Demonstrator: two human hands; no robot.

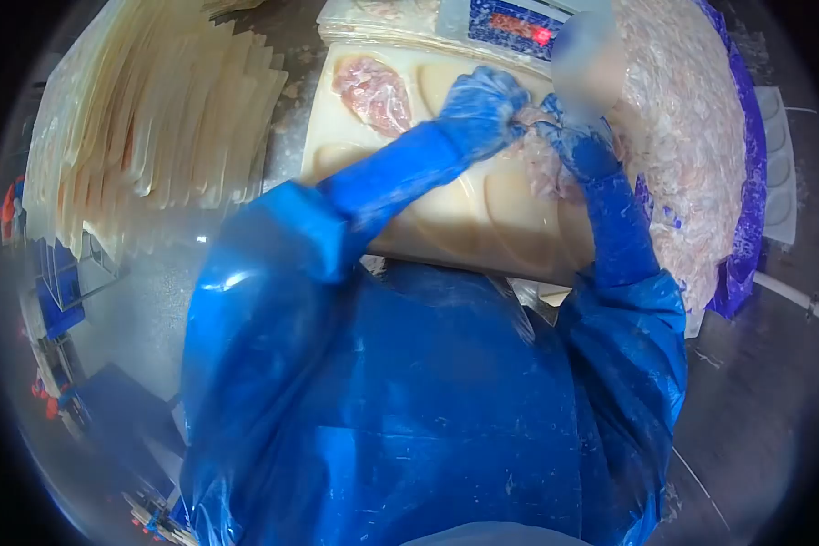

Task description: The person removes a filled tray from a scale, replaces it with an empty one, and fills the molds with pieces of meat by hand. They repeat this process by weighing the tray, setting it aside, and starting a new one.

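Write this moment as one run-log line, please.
left hand: gripping raw meat; right hand: gripping same meat; tray: second piece, upper left; meat heap: right of tray

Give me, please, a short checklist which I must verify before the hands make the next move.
1. Gloves: ok, blue on left hand and right hand.
2. Piece: ok, both hands hold it.
3. Tray: ok, under the hands.
4. Hollows filled: not ok; the upper-left one holds meat, the front ones are bare.
5. Display reading: cannot tell, too blurred.
6. Heap reachable: probably ok; it lies beside the right hand.
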